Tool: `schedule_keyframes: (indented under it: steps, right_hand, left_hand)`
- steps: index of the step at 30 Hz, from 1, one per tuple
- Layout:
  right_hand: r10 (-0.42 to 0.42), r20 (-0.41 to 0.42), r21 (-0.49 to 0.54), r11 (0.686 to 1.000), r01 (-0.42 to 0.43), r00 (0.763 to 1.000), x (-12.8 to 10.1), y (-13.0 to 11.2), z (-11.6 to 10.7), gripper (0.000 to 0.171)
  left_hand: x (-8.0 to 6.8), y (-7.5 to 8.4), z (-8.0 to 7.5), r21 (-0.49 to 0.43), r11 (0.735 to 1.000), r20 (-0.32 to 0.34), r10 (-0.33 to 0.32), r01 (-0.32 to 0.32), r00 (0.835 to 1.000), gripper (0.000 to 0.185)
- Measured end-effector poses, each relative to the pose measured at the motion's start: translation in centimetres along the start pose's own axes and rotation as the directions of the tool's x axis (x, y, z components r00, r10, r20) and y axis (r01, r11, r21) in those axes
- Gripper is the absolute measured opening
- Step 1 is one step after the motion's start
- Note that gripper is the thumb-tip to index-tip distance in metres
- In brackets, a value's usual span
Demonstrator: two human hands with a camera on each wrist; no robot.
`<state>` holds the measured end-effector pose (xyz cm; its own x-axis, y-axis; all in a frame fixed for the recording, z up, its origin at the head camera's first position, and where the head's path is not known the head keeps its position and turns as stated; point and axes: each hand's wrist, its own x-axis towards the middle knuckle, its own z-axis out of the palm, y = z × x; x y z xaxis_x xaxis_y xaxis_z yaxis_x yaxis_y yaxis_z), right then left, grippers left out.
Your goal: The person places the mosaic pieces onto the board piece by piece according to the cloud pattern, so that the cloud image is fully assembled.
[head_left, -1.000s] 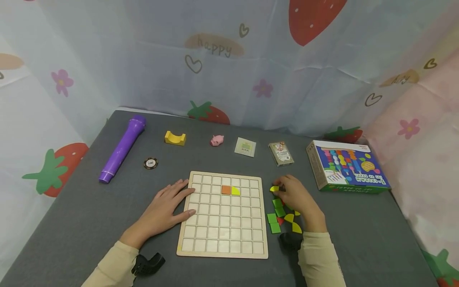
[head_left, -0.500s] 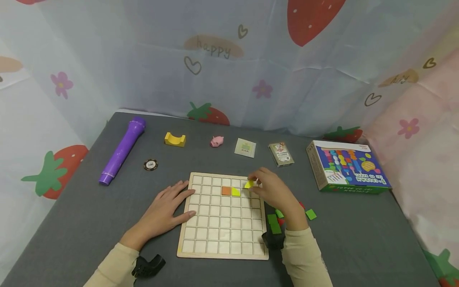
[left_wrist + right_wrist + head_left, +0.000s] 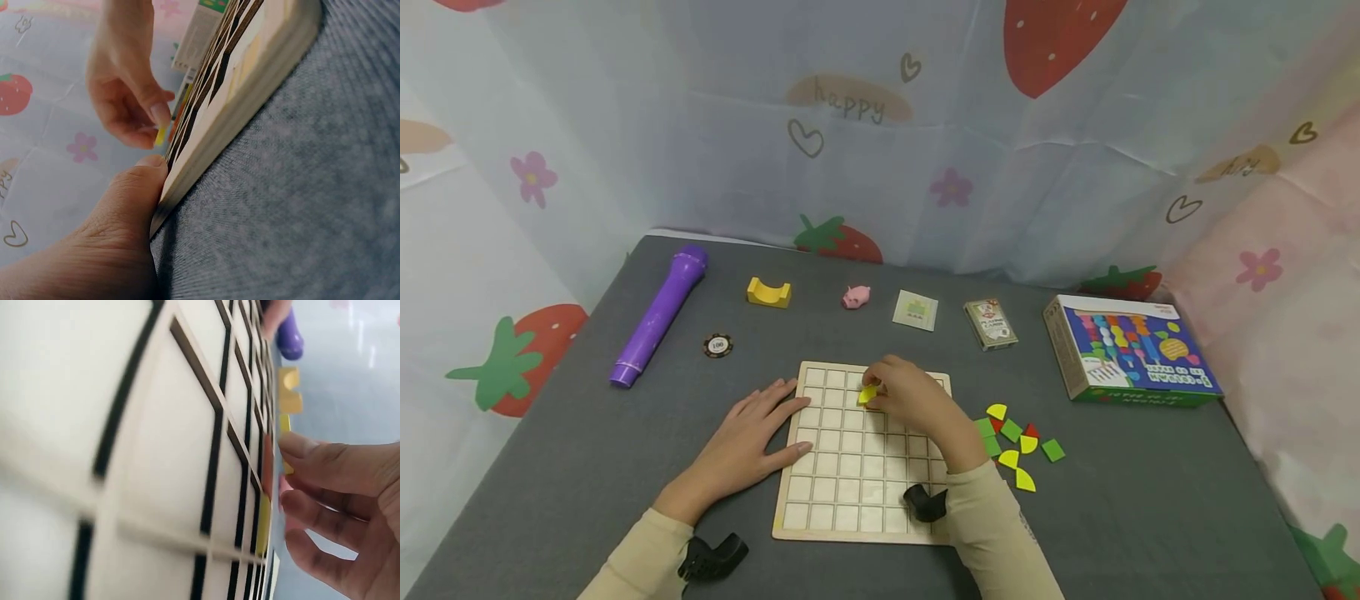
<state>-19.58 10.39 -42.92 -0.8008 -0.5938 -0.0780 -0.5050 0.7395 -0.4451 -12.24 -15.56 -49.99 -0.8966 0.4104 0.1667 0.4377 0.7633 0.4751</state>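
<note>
Head view: the right hand [image 3: 917,404] is pinching a small yellow quarter-round tile [image 3: 868,393] between thumb and fingertips, holding it over the far rows of the wooden grid board [image 3: 820,492]. The board is flat, pale and divided into square recesses. The left hand [image 3: 748,442] is lying with straight fingers, pressing on the board's left edge. Right of the board, loose flat tiles [image 3: 1017,442] in green, yellow and red are lying on the grey felt-like tabletop [image 3: 550,467].
</note>
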Motion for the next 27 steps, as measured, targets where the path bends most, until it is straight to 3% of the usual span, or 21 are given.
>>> schedule_keyframes:
  steps: [11, 27]
  right_hand:
    - [-0.047, 0.019, -0.118, 0.992, 0.049, 0.999, 0.9, -1.2, 0.9, 0.022]
    - [-0.048, 0.028, -0.119, 0.992, 0.051, 0.998, 0.9, -1.2, 0.7, 0.022]
  left_hand:
    - [-0.1, 0.1, 0.1, 0.007, 1.000, -0.016, 0.014, -0.014, 1.000, 0.064]
    - [-0.1, 0.1, -0.1, 0.012, 1.000, -0.011, 0.009, -0.009, 1.000, 0.065]
